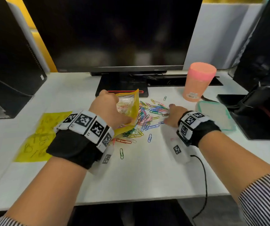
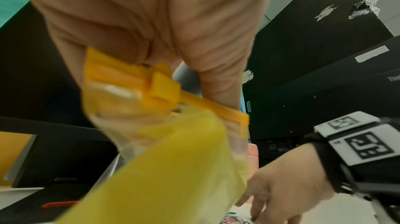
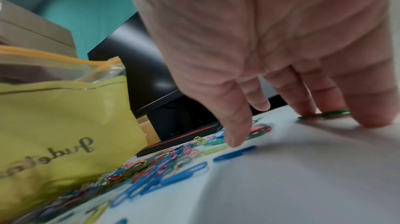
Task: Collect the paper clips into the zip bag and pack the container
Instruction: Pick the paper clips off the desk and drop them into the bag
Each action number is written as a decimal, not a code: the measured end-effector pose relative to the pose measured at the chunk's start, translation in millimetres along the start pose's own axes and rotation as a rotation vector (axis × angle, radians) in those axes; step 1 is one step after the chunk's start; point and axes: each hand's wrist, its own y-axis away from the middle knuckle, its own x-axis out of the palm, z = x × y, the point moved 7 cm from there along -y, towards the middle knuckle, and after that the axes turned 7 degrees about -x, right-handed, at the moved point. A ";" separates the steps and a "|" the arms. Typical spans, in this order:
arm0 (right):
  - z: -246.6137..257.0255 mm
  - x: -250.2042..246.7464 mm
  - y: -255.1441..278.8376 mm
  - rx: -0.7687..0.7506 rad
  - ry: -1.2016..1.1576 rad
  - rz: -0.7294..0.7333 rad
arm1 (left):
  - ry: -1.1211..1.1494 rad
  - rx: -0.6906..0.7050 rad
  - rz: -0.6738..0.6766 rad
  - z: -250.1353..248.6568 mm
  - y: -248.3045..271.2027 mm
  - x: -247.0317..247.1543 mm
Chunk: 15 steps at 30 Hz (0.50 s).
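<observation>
The left hand (image 1: 105, 106) is gripping the yellow zip bag (image 1: 128, 110) by its orange slider top, holding it upright at the pile's nine o'clock edge. The right hand (image 1: 174, 115) is reaching in from three o'clock, fingers (image 3: 236, 135) spread and straight, tips pressing down on the white desk (image 1: 147, 173) among the paper clips (image 1: 147, 116). Script lettering on the bag is showing mirrored, unreadable. The clips are thin, glossy, multicoloured wire loops. A peach cylindrical container (image 1: 198, 82) is standing at one o'clock.
</observation>
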 end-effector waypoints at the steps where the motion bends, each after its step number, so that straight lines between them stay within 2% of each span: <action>1: 9.1 -0.7 -3.6 -0.031 -0.009 -0.009 | -0.001 -0.006 0.000 1.1 -0.4 0.5; 7: 72.7 7.5 -10.9 -0.290 0.071 -0.037 | -0.002 -0.021 -0.015 9.3 -1.6 -4.4; 10: 85.0 6.2 -8.9 -0.317 0.093 -0.055 | -0.003 -0.027 -0.009 11.6 -0.7 -4.2; 15: 76.8 1.2 -3.5 -0.318 0.006 -0.106 | -0.023 -0.028 0.017 10.7 -0.6 0.8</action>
